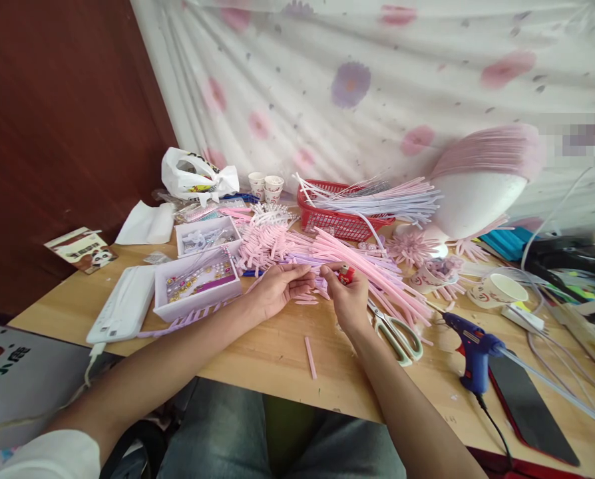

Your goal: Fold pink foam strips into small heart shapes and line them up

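My left hand is palm up over the wooden table, its fingers curled round thin pink sticks. My right hand meets it, fingers closed on a small red lighter. A big heap of pink pipe cleaners lies just behind both hands. One short pink piece lies on the table in front of them.
Scissors lie right of my right hand, a blue glue gun and a dark phone further right. White bead trays and a white box sit left. A red basket and a pink-covered foam head stand behind.
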The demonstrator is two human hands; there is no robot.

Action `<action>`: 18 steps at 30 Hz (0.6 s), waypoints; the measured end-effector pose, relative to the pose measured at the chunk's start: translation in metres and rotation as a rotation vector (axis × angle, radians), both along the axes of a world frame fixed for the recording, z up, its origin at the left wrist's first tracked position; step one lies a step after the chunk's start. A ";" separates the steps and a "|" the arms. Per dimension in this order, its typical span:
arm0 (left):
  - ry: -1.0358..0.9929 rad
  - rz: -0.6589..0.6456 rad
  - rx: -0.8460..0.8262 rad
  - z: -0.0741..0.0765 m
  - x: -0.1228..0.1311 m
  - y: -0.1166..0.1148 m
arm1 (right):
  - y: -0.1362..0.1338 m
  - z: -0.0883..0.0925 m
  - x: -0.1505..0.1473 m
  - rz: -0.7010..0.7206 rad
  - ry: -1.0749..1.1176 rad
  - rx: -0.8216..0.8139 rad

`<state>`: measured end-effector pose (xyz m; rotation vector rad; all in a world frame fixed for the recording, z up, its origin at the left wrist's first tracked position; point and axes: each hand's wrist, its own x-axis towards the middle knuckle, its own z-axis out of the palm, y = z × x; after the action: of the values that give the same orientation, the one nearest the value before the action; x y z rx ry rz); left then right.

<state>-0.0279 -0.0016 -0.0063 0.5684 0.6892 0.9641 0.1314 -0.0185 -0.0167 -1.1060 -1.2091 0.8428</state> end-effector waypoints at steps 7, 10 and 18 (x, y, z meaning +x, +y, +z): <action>0.050 0.026 0.015 0.002 0.002 -0.002 | -0.001 0.004 0.000 -0.041 0.063 -0.022; 0.068 0.047 0.048 0.001 0.004 -0.002 | -0.001 0.006 -0.002 0.007 -0.031 -0.032; 0.104 0.131 0.128 0.005 0.005 -0.006 | -0.001 0.001 -0.002 -0.033 0.003 -0.033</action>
<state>-0.0225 -0.0078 -0.0018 0.6964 0.7684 1.1125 0.1290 -0.0193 -0.0154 -1.1475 -1.1751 0.8415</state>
